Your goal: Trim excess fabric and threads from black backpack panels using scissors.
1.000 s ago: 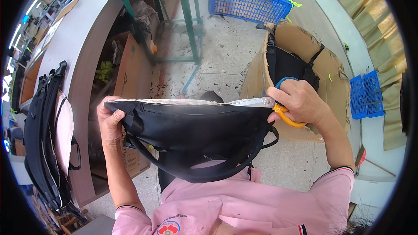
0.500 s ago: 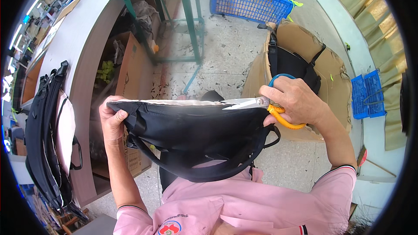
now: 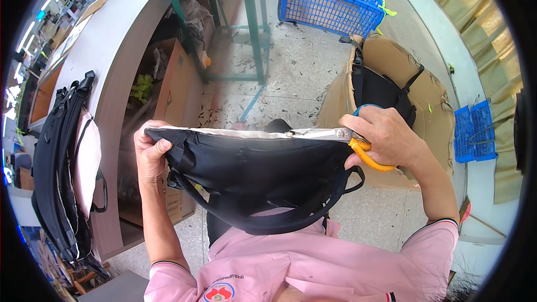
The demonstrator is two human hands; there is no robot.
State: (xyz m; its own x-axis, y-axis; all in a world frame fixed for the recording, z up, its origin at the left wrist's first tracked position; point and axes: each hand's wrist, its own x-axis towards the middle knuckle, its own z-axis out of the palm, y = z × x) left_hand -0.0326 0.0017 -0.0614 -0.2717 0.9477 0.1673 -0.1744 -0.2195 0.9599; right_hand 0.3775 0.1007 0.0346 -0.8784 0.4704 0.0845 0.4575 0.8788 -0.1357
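A black bag (image 3: 263, 179) with a strap and a pale edge along its top is stretched across my lap. My left hand (image 3: 152, 148) pinches the bag's upper left corner between thumb and fingers. At the other end, my right hand (image 3: 386, 137) grips a pair of scissors (image 3: 371, 157) by its handles, one loop yellow, the other blue. The blades lie along the pale top edge and point left. Their tips are hard to make out against that edge.
More black bags (image 3: 59, 179) lie on the long counter (image 3: 120, 39) at left. Ahead stand a green-legged stool (image 3: 254, 33) and a blue crate (image 3: 330, 3). A cardboard box (image 3: 335, 89) with black bags inside is at right. Dark scraps litter the floor (image 3: 285, 72).
The scissor blades have come closer together along the pale edge. My hands and the bag appear slightly farther right, as does the whole surrounding scene.
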